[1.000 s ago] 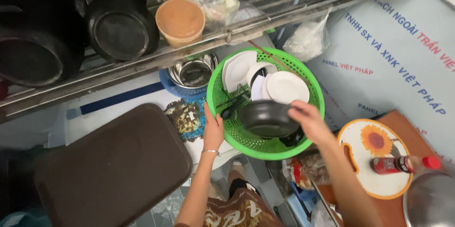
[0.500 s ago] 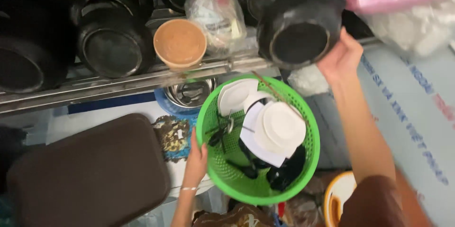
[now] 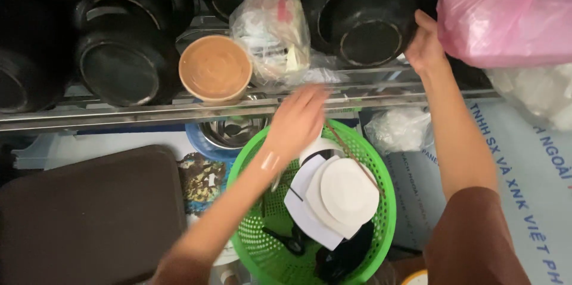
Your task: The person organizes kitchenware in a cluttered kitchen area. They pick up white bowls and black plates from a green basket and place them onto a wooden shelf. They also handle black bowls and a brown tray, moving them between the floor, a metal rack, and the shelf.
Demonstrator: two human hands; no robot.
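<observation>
A: Setting: a metal shelf rail [image 3: 179,112] runs across the view, stacked above with dark pans. Below it stand a green basket [image 3: 381,201] of white plates [image 3: 348,192] and a brown tray [image 3: 89,219].

B: Right hand?

A: The right hand [image 3: 424,44] is up at the shelf, fingers curled over the rim of a black bowl [image 3: 366,29], which sits tilted among other black bowls. Grip appears firm; the thumb side is hidden, so I cannot tell how much of the rim it covers.

B: Left hand?

A: The left hand [image 3: 298,119] is blurred, fingers spread and holding nothing, hovering over the far rim of the basket, just below the rail. It is well apart from the bowl.

B: Risks?

A: Judgement only: the bowl leans on its neighbours, so a nudge could set the stack sliding off the shelf. A pink bag [image 3: 506,11] crowds the right hand, and a clear bag [image 3: 271,35] of oddments beside a tan bowl [image 3: 215,69] could be knocked onto the plates.
</observation>
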